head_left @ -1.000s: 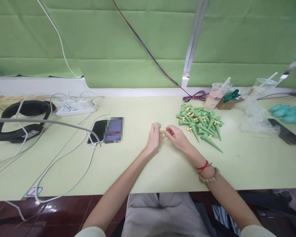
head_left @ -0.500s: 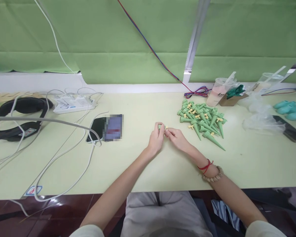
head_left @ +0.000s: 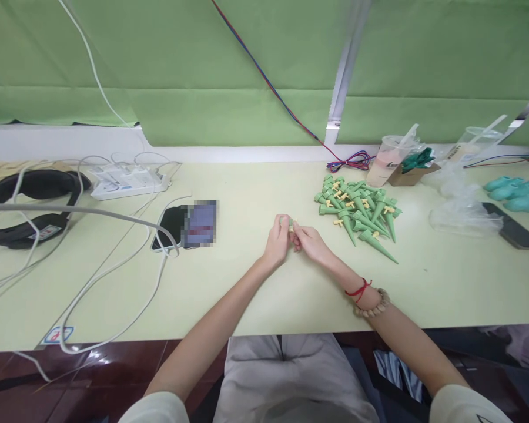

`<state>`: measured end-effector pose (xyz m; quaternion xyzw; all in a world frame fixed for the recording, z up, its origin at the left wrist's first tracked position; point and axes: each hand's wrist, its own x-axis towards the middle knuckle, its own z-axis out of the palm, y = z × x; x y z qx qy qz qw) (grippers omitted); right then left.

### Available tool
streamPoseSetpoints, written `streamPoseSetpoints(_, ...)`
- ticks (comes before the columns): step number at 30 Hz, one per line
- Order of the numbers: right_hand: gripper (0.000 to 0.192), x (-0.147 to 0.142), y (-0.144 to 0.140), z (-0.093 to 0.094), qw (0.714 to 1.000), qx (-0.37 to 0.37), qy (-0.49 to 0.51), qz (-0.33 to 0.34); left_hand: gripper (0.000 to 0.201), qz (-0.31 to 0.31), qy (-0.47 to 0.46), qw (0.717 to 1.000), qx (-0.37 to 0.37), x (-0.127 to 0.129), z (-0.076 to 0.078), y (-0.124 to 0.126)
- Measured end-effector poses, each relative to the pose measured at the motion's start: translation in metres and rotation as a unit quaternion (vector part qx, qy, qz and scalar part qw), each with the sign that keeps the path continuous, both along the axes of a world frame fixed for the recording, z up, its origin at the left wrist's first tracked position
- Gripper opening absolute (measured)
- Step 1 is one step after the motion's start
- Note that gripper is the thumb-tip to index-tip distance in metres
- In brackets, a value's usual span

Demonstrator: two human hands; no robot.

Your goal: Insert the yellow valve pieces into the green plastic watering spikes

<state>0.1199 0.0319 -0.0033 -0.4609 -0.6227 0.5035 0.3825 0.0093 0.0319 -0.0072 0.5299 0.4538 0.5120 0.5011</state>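
Note:
Close together over the middle of the table, my left hand [head_left: 277, 242] and my right hand [head_left: 311, 242] meet at the fingertips. My left fingers are closed around a green watering spike [head_left: 284, 221], most of which they cover. At its end, my right thumb and fingers pinch a small yellow valve [head_left: 293, 223], only a sliver of which shows. To the right of my hands lies a pile of green watering spikes [head_left: 357, 202], several with yellow valves fitted crosswise. One spike [head_left: 381, 249] points toward the table's front edge.
Behind the pile stand a drink cup [head_left: 382, 161] and a small cardboard box [head_left: 409, 175]. Farther right are a plastic bag [head_left: 454, 214], a dark phone [head_left: 515, 226] and teal objects [head_left: 518, 194]. Headphones [head_left: 39, 229], a power strip [head_left: 130, 183], loose cables and a phone [head_left: 171, 226] occupy the left.
My right hand has turned slightly, its fingers now curled more beneath the joint, and the yellow valve is more covered. The whole view has shifted a little.

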Motion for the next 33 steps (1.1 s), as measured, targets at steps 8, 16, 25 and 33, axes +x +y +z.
streamPoseSetpoints(8,0.019,0.024,0.006,0.012,0.893,0.345,-0.284,0.041,0.045,-0.116,-0.12,0.974,-0.154,-0.009,0.01,0.011)
streamPoseSetpoints(16,0.02,0.031,0.009,0.011,0.851,0.382,-0.355,0.063,0.052,-0.146,-0.076,0.972,-0.166,-0.011,0.012,0.009)
streamPoseSetpoints(25,0.03,0.025,0.001,0.013,0.863,0.378,-0.325,0.09,0.051,-0.103,-0.072,0.988,-0.085,0.0,-0.002,0.002)
streamPoseSetpoints(33,0.041,0.004,-0.015,0.014,0.977,0.191,-0.084,0.034,0.038,0.0,-0.031,0.997,0.065,0.002,0.002,-0.01)
